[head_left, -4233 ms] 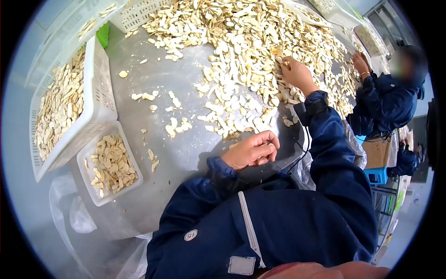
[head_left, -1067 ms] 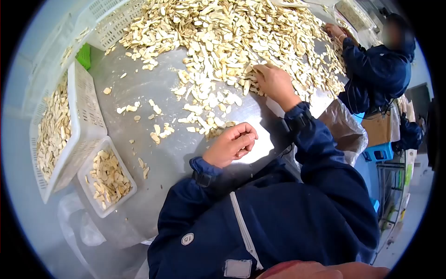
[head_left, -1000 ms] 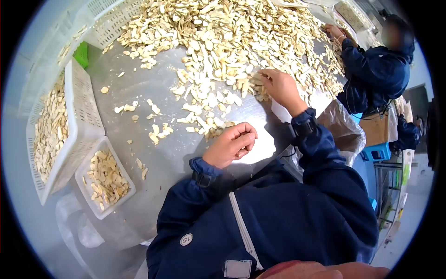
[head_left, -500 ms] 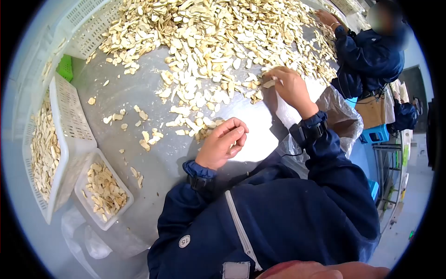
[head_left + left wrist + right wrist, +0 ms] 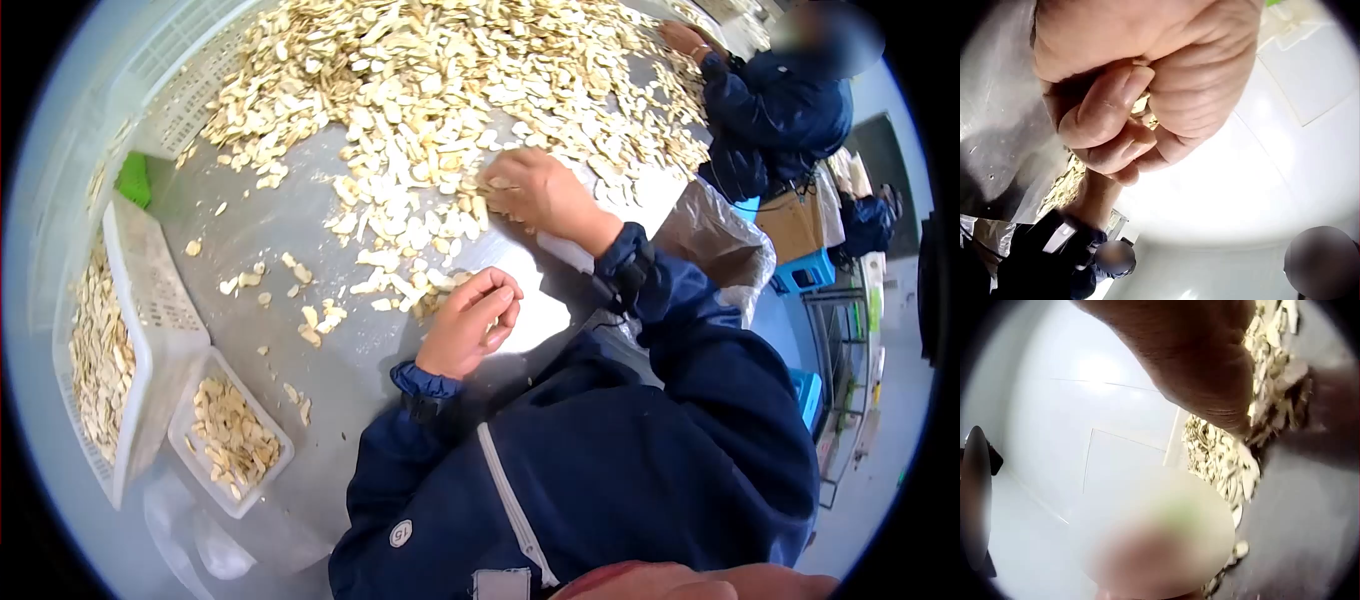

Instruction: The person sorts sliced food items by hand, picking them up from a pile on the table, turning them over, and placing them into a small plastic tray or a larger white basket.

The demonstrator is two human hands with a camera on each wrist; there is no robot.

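Note:
A wide pile of pale dried slices (image 5: pixel 400 75) covers the far part of the metal table. My right hand (image 5: pixel 548 198) reaches over the near edge of this pile, fingers stretched out and slightly blurred, fingertips down among the slices. The right wrist view has slices right by the fingers, with the fingertips hidden. Closer to my body, my left hand (image 5: pixel 466 328) stays curled above the table, beside a few loose slices. Small pale slice pieces (image 5: pixel 1141 105) show between its curled fingers in the left wrist view; most of what it holds is hidden.
On the left stand a large white slotted basket (image 5: pixel 155 270) of slices and a small white tray (image 5: pixel 283 458) with more. A green object (image 5: pixel 132 180) lies behind them. To the right are a plastic bag (image 5: pixel 715 225) and another person's sleeve (image 5: pixel 765 110) at the pile.
My right hand has moved left along the pile's near edge; half a second ago a slice showed at its fingertips. The left hand stays curled in nearly the same place. The head view has shifted.

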